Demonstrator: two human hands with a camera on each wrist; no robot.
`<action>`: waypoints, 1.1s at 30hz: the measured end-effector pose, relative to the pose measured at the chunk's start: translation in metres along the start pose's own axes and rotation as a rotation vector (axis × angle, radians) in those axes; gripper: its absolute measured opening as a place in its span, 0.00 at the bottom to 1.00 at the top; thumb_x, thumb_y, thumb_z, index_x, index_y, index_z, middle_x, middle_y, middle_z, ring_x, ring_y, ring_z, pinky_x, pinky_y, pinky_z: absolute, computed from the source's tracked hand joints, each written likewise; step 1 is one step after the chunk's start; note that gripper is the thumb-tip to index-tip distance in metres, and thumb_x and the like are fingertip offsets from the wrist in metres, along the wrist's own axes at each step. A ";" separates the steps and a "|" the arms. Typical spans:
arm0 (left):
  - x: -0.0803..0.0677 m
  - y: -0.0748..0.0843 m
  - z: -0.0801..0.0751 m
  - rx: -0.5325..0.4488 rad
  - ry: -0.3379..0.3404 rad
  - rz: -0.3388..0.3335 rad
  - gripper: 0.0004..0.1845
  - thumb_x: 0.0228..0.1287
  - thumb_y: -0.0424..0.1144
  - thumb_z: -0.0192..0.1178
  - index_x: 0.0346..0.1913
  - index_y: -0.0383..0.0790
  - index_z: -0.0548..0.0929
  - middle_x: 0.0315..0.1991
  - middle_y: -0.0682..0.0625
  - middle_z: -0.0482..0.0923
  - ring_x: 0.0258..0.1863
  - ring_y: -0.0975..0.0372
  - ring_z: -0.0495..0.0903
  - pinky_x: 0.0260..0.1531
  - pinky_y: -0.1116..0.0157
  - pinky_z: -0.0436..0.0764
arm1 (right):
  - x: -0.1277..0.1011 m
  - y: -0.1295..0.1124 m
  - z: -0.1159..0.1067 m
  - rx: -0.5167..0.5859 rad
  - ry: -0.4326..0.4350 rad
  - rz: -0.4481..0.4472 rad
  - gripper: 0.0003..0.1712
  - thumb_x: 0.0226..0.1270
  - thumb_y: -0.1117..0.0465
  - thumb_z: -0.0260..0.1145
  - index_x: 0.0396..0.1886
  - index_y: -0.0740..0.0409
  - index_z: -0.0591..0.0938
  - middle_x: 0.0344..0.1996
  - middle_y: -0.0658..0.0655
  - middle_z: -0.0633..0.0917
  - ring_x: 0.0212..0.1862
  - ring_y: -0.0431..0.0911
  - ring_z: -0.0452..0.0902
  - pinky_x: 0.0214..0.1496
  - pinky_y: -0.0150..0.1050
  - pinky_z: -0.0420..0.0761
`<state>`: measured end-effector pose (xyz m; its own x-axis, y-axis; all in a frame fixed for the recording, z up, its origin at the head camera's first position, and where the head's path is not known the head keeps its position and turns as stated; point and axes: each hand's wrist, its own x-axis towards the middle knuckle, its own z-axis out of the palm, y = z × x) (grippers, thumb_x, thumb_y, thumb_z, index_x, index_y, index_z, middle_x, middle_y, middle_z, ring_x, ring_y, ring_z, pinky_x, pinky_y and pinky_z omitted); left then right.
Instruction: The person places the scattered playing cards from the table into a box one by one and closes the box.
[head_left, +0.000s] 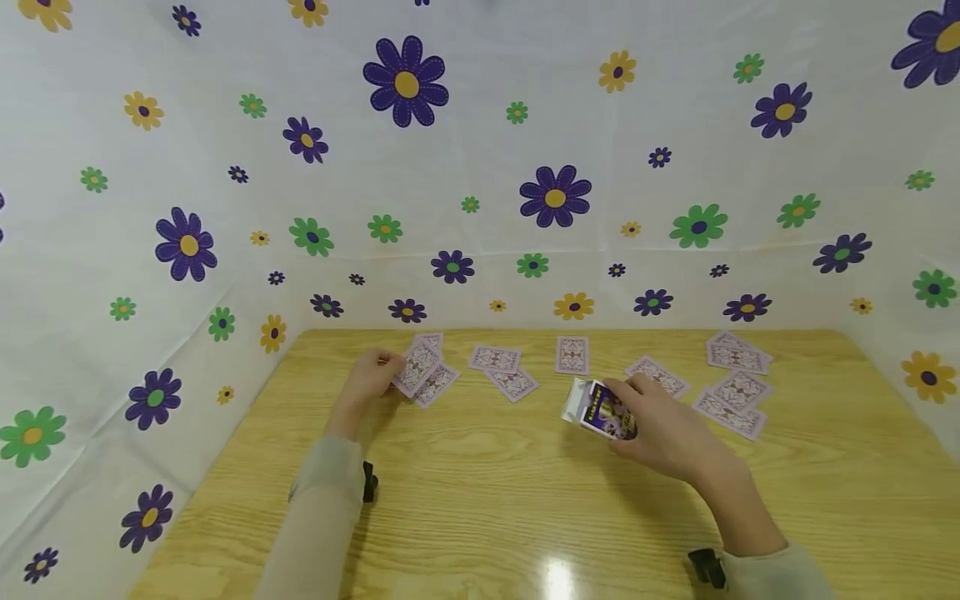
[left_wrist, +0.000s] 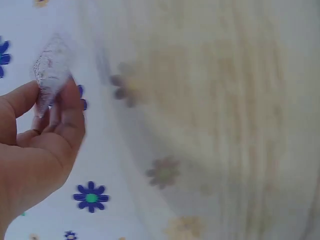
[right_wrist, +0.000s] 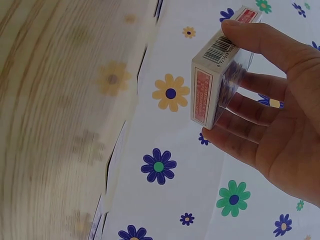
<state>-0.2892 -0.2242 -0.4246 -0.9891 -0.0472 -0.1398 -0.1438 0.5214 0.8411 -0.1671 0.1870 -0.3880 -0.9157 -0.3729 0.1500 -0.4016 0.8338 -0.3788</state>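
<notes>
Several face-down playing cards with lilac patterned backs lie along the far half of a wooden table (head_left: 480, 492). My left hand (head_left: 369, 377) pinches one card (head_left: 417, 367) at the left cluster; the left wrist view shows that card (left_wrist: 50, 72) between thumb and fingers of the left hand (left_wrist: 47, 117), blurred. My right hand (head_left: 654, 421) grips a card box (head_left: 600, 410), purple and white, its flap end pointing left, just above the table's middle. In the right wrist view the box (right_wrist: 215, 75) with barcode and red side label sits between thumb and fingers of the right hand (right_wrist: 260, 100).
More cards lie in a pair (head_left: 504, 371) at centre, a single one (head_left: 572, 355) behind the box, and a spread (head_left: 735, 383) at the right. White cloth with purple, green and yellow flowers (head_left: 405, 83) walls the table on three sides.
</notes>
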 end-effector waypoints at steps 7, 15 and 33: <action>-0.028 0.025 0.006 -0.169 0.013 0.084 0.18 0.75 0.38 0.54 0.55 0.24 0.75 0.29 0.46 0.81 0.19 0.66 0.77 0.19 0.73 0.73 | 0.004 -0.009 0.000 0.013 0.006 -0.009 0.42 0.52 0.58 0.77 0.67 0.66 0.72 0.50 0.64 0.78 0.43 0.50 0.76 0.44 0.46 0.82; -0.061 0.061 0.033 -0.357 0.018 0.196 0.15 0.72 0.35 0.59 0.51 0.24 0.79 0.28 0.44 0.82 0.15 0.66 0.71 0.14 0.74 0.71 | 0.010 -0.021 -0.005 0.025 0.023 -0.011 0.43 0.53 0.56 0.77 0.68 0.65 0.72 0.51 0.62 0.78 0.43 0.49 0.75 0.44 0.45 0.81; -0.095 0.085 0.082 -0.483 0.103 0.375 0.07 0.66 0.32 0.65 0.40 0.28 0.84 0.28 0.44 0.80 0.13 0.67 0.69 0.12 0.75 0.69 | 0.016 -0.022 -0.001 0.052 0.004 -0.005 0.44 0.52 0.57 0.78 0.68 0.65 0.72 0.50 0.61 0.78 0.41 0.45 0.74 0.42 0.41 0.80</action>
<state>-0.2051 -0.1055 -0.3822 -0.9699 -0.0298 0.2417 0.2390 0.0746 0.9682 -0.1727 0.1636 -0.3767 -0.9139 -0.3748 0.1558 -0.4045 0.8099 -0.4249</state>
